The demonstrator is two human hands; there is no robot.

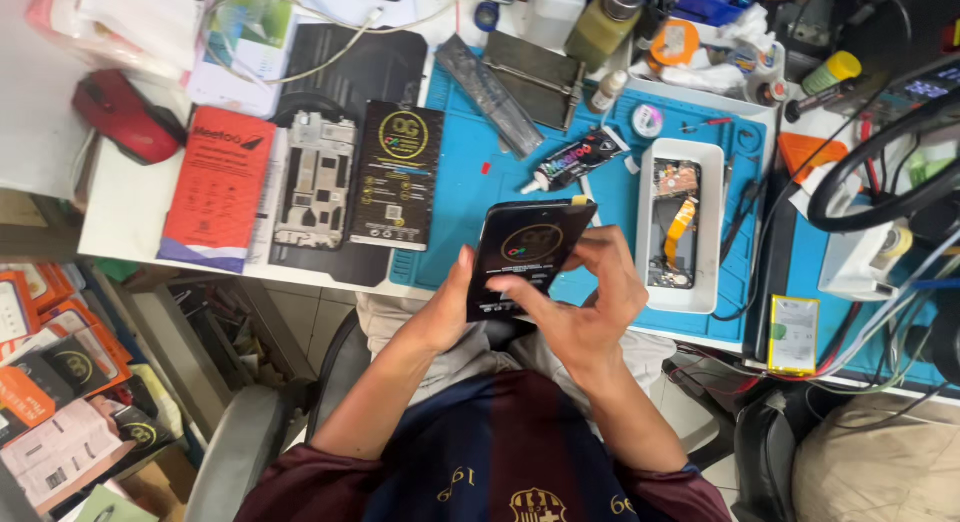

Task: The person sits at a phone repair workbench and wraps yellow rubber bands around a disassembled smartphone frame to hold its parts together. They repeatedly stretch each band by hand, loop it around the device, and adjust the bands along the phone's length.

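A flat black packet (525,244) with a round coloured emblem is held over the near edge of the blue work mat (470,187). My left hand (448,307) grips its lower left edge from beneath. My right hand (590,297) holds its right side, with the fingers curled over the front and lower edge. Just to the right, a white tray (708,162) holds an opened phone body with an orange flex cable.
A second black packet (398,177), a bare phone frame (316,182) and a red packet (217,187) lie at the left. A glue tube (570,160), bottles, a red mouse (125,117), a yellow-edged battery (794,334) and tangled cables crowd the bench. Boxes fill the floor at left.
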